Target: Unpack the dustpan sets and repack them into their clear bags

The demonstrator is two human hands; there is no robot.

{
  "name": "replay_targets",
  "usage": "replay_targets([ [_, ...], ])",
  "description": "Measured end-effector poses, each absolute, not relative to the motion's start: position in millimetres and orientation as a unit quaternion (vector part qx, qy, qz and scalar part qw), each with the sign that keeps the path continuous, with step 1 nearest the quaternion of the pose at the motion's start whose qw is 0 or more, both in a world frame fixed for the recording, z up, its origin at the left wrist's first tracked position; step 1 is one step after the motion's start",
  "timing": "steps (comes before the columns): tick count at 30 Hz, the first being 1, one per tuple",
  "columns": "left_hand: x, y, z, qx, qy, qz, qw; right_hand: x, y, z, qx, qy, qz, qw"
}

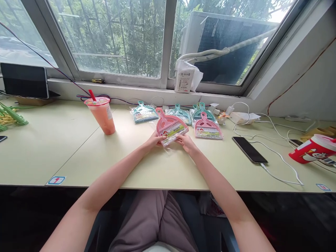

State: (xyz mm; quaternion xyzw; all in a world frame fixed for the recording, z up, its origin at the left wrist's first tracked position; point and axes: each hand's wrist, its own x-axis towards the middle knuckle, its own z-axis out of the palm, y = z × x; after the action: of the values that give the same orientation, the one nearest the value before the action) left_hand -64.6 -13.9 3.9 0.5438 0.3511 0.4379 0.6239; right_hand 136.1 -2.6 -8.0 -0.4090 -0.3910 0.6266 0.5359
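A pink mini dustpan and brush set (pixel 170 127) in clear wrapping is held up over the table, tilted, by its lower corners. My left hand (pixel 154 140) grips its left corner, and my right hand (pixel 186 142) is closed on the right one. Just right of it lies another wrapped pink dustpan set (pixel 207 127). Behind are teal dustpan sets in wrapping: one at the left (pixel 144 112), one in the middle (pixel 180 112), and more at the right (pixel 201 111), partly covered by the pink one.
An orange drink cup (pixel 102 117) with a red straw stands left. To the right are a phone (pixel 249 149) on a white cable (pixel 285 180) and a red paper cup (pixel 312 148). A dark tablet (pixel 25 80) is far left. The table's front edge (pixel 168 189) crosses above my lap.
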Motion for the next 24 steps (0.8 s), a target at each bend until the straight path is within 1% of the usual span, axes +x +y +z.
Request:
replay_targets([
  [2, -71, -9, 7, 0.525, 0.362, 0.438, 0.634, 143, 2, -4, -0.419, -0.426, 0.631, 0.494],
  [3, -75, -6, 8, 0.516, 0.365, 0.435, 0.641, 148, 4, -2, -0.427, -0.443, 0.619, 0.488],
  [4, -81, -2, 10, 0.507, 0.366, 0.436, 0.647, 154, 7, 0, -0.439, -0.458, 0.588, 0.502],
  [5, -86, 1, 12, 0.497, 0.366, 0.446, 0.648, 159, 8, 2, -0.453, -0.475, 0.536, 0.53],
  [7, -96, 7, 15, 0.483, 0.366, 0.455, 0.653, 169, 10, 6, -0.475, -0.528, 0.391, 0.585],
  [8, -100, 9, 16, 0.475, 0.374, 0.459, 0.651, 173, 9, 7, -0.481, -0.566, 0.318, 0.589],
  [9, -103, 10, 16, 0.47, 0.376, 0.458, 0.654, 175, 8, 9, -0.482, -0.608, 0.26, 0.574],
  [11, -106, 10, 18, 0.468, 0.372, 0.453, 0.662, 175, 6, 12, -0.471, -0.682, 0.2, 0.522],
  [14, -106, 7, 20, 0.476, 0.357, 0.428, 0.68, 172, 2, 14, -0.436, -0.729, 0.211, 0.483],
  [20, -111, 8, 16, 0.487, 0.363, 0.373, 0.702, 174, 0, 17, -0.37, -0.721, 0.318, 0.491],
  [24, -115, 12, 14, 0.511, 0.367, 0.306, 0.715, 172, 1, 16, -0.376, -0.721, 0.276, 0.512],
])
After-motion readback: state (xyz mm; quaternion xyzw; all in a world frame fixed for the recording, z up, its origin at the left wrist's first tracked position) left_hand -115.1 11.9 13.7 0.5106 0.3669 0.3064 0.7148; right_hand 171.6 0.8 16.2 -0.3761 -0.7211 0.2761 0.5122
